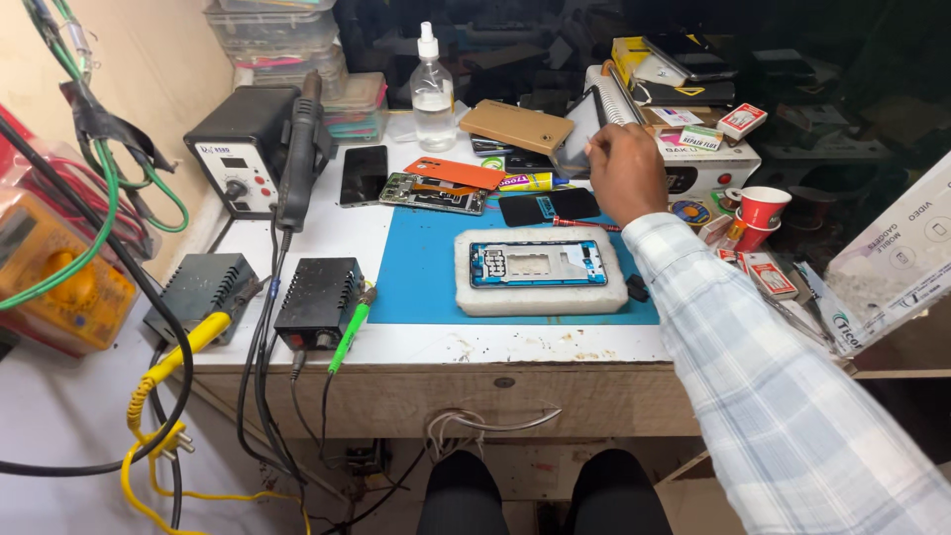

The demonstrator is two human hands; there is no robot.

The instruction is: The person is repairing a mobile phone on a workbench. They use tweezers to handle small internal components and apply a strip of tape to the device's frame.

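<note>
Right hand [626, 170] up at the back of the bench, fingers curled and pinched onto the edge of a dark glass panel [578, 139], tilted up on its lower edge against the stack behind. Exact finger placement hidden by the back of the hand. Checked sleeve [763, 367] stretching in from the lower right. Left hand out of sight, so no telling how its fingers sit. Just below the hand, a black phone part [535, 207] lying flat at the top of the blue mat [426, 277]. Beside the panel to the left, a tan phone case [516, 126], propped on darker pieces. Further left, an orange back cover [456, 171] resting over an opened phone frame [433, 193], and a black phone [364, 174] next to that. Centre of the mat, a white foam block [541, 295] cradling a bared blue phone chassis [537, 264], well apart from the hand. Clear spray bottle [432, 91] upright at the back. Black rework station [243, 147] on the left with its hot-air wand [298, 149] standing in front. Two small black boxes [319, 297] near the front edge. Red paper cup [764, 207] to the right of the hand.
</note>
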